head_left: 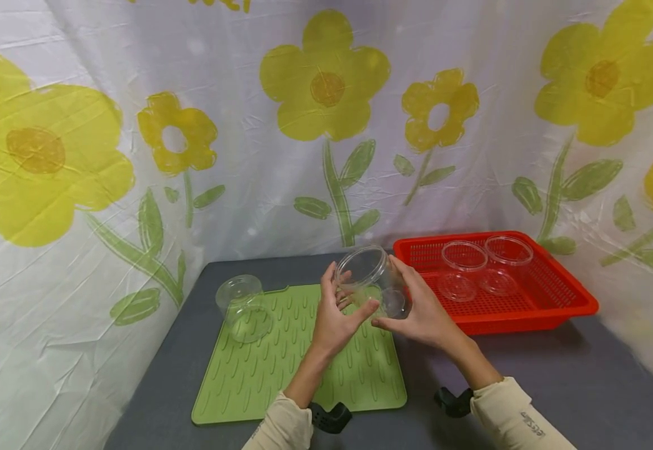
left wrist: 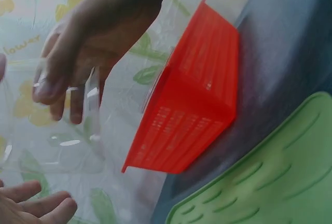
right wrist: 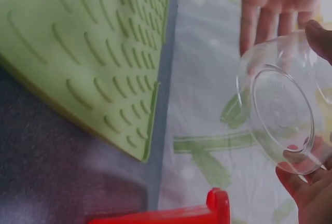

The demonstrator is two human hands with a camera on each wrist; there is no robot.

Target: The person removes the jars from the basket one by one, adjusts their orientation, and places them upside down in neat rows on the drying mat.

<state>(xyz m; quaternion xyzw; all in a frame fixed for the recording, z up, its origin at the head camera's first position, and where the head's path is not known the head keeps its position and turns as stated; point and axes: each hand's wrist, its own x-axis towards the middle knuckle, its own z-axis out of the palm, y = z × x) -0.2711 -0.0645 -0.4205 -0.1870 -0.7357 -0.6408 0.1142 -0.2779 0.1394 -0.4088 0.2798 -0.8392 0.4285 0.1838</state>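
Observation:
Both hands hold a clear plastic jar [head_left: 360, 265] in the air over the right part of a green ridged mat [head_left: 298, 375]. It is tilted, its wide rim up to the left and its base down to the right. My left hand [head_left: 334, 319] is at the rim side, thumb in front and fingers along the far side. Thumb and fingers of my right hand [head_left: 422, 306] are around the base end; in the left wrist view the right hand [left wrist: 98, 32] grips the jar wall [left wrist: 52, 167]. The right wrist view shows the jar's round base [right wrist: 280, 110] between both hands.
Another clear jar [head_left: 242, 290] stands at the mat's far left corner. A red perforated basket [head_left: 528, 322] at the back right holds two more clear jars, side by side. The dark grey table [head_left: 472, 375] meets a flower-printed sheet [head_left: 236, 187] at the back.

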